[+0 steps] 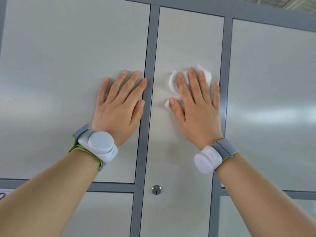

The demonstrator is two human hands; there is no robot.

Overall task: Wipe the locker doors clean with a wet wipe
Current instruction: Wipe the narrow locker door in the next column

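My right hand (196, 106) presses the wet wipe (173, 79) flat-fingered against the middle locker door (184, 40). My left hand (119, 103) lies open beside it on the neighbouring door (68, 57), holding nothing.

I see three locker doors side by side: the left door (68, 65) at frame left, the middle door (184, 40) in the centre, the right door (273, 82) at frame right. The left hand (119, 106) lies flat on the left door, beside the frame post (148, 48). The right hand (196, 110) lies on the middle door, with the wet wipe (207, 75) under its fingers. A lock (156, 189) sits lower on that door.
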